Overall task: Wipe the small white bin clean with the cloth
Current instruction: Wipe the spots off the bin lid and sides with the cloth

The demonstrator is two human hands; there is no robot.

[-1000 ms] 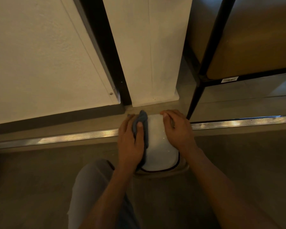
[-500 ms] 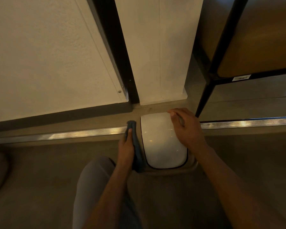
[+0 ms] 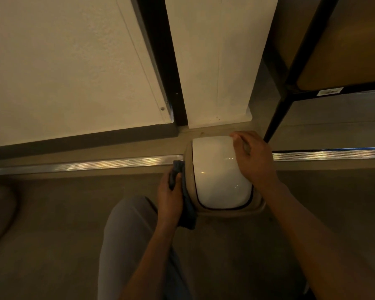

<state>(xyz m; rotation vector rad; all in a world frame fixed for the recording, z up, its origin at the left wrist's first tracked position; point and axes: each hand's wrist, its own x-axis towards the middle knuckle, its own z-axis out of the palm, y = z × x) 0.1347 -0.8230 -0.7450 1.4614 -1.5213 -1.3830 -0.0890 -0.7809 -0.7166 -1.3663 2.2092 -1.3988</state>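
Note:
The small white bin stands on the floor in front of me, seen from above, its glossy white lid set in a beige rim. My left hand grips a dark blue cloth and presses it against the bin's left side. The cloth hangs down past the rim. My right hand rests on the lid's far right corner, fingers bent over the back edge. The bin's body below the rim is hidden.
A white wall panel and a white door post rise just behind the bin. A metal floor strip runs left to right. A black-framed shelf leg stands at the right. My grey-trousered knee is below the left hand.
My left hand slid the cloth off the lid's top and down onto the bin's left side. The right hand stayed on the lid. The view shifted, so the bin sits further right.

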